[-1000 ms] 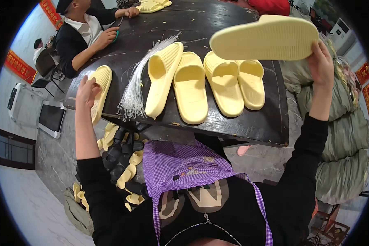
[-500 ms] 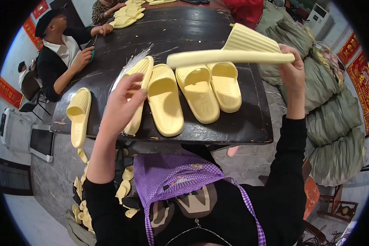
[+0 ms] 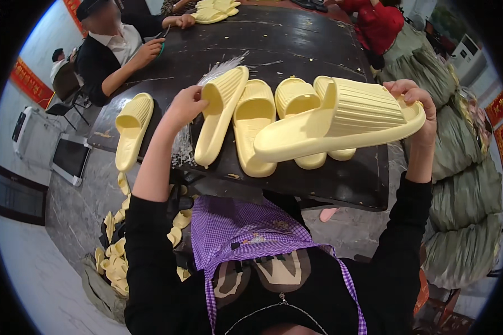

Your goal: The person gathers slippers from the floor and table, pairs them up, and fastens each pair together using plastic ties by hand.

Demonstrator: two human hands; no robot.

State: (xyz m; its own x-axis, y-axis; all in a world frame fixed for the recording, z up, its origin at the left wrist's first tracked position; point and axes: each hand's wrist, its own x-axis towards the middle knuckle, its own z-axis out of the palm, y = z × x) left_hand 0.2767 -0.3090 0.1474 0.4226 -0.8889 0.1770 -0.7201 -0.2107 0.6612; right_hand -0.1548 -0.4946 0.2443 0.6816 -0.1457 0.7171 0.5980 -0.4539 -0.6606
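The dark table (image 3: 352, 183) carries a row of four yellow slippers (image 3: 256, 137) along its near edge and a lone slipper (image 3: 135, 124) at its near left corner, heel past the edge. Toward the near right corner, the right hand (image 3: 427, 127) grips the raised slipper (image 3: 366, 114) by its toe end, the heel pointing left across the row; whether it touches those below, I cannot tell. Held at one end, the heel could dip, so a firm pinch ahead of the strap and a little more height would probably help. The left hand (image 3: 183, 108) has bent fingers at the strap of the row's leftmost slipper, how tightly I cannot tell; a light touch there should avoid dragging the thin clear strands (image 3: 183, 153) beside it
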